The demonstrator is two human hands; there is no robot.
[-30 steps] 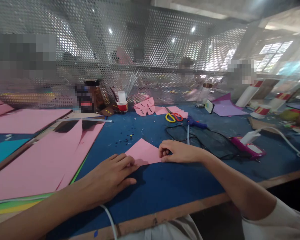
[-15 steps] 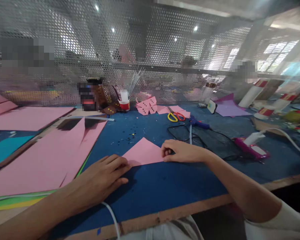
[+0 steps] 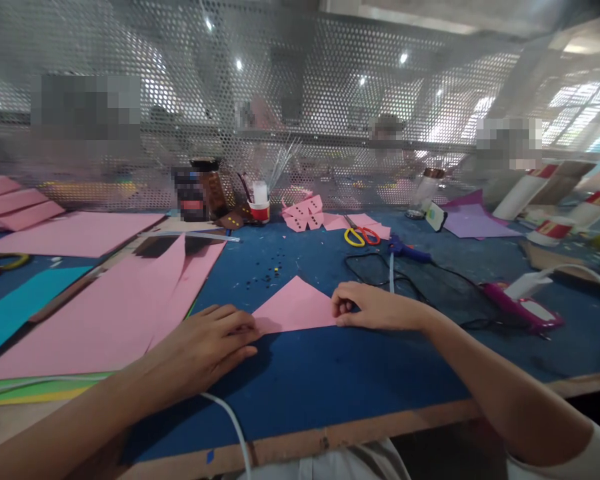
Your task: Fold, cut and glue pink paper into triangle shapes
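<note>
A folded triangle of pink paper (image 3: 296,308) lies on the blue tabletop in front of me, its point facing away. My left hand (image 3: 225,337) rests at the left corner, fingers stretched flat with their tips on the paper and the thumb apart. At the opposite corner, my right hand (image 3: 357,305) has curled fingers and thumb closed on the paper's edge. Beyond the triangle lie scissors (image 3: 363,235) with yellow and red handles, and a blue glue gun (image 3: 407,250). A pink cut-out with dark dots (image 3: 303,213) sits farther back.
Large pink sheets (image 3: 105,307) cover the left side. A paper cup (image 3: 260,210) of tools and a brown jar (image 3: 213,190) stand by the perforated metal screen (image 3: 330,87). To the right are purple paper (image 3: 480,217), a magenta power strip (image 3: 523,307) and cords.
The view has turned slightly left, so everything appears farther right; yellow-handled scissors at the far left show more. Both hands keep their places on the pink paper.
</note>
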